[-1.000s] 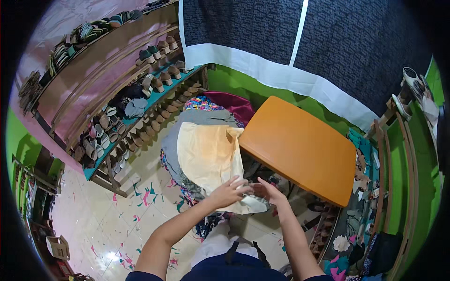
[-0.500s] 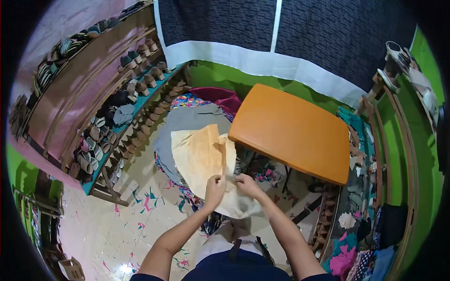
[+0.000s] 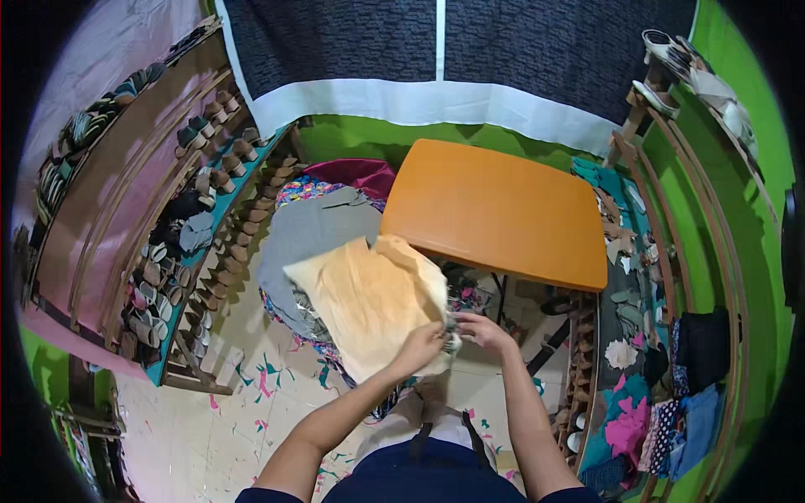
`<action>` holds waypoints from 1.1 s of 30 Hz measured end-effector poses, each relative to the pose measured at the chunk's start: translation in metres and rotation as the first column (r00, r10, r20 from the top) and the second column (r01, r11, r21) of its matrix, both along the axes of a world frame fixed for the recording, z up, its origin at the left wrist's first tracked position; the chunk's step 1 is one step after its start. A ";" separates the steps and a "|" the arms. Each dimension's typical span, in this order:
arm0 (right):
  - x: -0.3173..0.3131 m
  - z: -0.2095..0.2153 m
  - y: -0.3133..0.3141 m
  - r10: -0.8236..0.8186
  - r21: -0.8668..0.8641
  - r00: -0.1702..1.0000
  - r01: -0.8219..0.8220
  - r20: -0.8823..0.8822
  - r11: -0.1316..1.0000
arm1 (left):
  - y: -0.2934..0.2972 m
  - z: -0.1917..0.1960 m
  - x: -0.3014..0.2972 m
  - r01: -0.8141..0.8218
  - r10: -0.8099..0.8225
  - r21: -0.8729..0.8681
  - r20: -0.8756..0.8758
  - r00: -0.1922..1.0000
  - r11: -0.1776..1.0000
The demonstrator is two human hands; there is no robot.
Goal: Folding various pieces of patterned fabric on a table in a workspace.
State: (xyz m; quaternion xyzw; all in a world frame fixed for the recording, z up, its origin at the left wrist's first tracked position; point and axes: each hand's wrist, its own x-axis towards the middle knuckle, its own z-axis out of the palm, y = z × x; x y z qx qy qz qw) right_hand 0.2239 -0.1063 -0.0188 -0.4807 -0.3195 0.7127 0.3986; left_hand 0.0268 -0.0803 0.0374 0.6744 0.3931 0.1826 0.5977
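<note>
A pale beige-orange sheet of fabric (image 3: pixel 369 302) hangs in front of me, held up by one edge. My left hand (image 3: pixel 422 345) pinches its lower right corner. Right beside it, my right hand (image 3: pixel 482 331) grips the same edge, with a small dark object showing between the two hands. The sheet spreads up and left, over a pile of grey and patterned cloth (image 3: pixel 310 235) on the floor. An orange table (image 3: pixel 495 210) stands just beyond my hands.
Wooden racks of shoe parts (image 3: pixel 193 193) run along the left. A shelf with cloth pieces and flowers (image 3: pixel 654 352) lines the right. A dark curtain with a white border (image 3: pixel 436 75) hangs behind the table. Coloured scraps (image 3: pixel 268 377) litter the tiled floor.
The view has swung left, so the table and curtain sit more central. My hands have stayed together on the sheet's edge, and the sheet now hangs more spread out.
</note>
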 end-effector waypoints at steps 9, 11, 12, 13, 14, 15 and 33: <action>0.030 0.019 -0.020 -0.287 0.423 0.908 0.140 0.306 0.895 | -0.028 0.074 0.050 0.493 -0.398 -0.191 0.384 0.833 0.849; 0.048 -0.008 -0.020 -0.394 0.480 0.739 0.109 0.547 0.871 | -0.035 0.071 0.064 0.535 -0.485 -0.062 0.345 0.804 0.843; 0.051 -0.013 -0.028 -0.408 0.480 0.731 0.126 0.547 0.868 | -0.034 0.065 0.067 0.551 -0.500 -0.062 0.345 0.794 0.832; 0.047 -0.007 -0.033 -0.402 0.541 0.577 -0.084 0.711 0.837 | -0.030 0.063 0.066 0.558 -0.537 -0.043 0.219 0.815 0.829; 0.039 0.005 -0.037 -0.415 0.538 0.385 -0.302 0.824 0.787 | -0.026 0.062 0.064 0.563 -0.559 -0.022 0.086 0.825 0.826; 0.030 0.030 -0.036 -0.367 0.453 0.606 0.011 0.706 0.891 | -0.026 0.068 0.061 0.504 -0.512 0.091 0.109 0.852 0.859; 0.144 0.104 0.004 -0.916 0.906 -0.057 0.184 0.397 0.381 | 0.094 0.074 0.112 0.337 -0.249 0.481 -0.239 0.939 0.809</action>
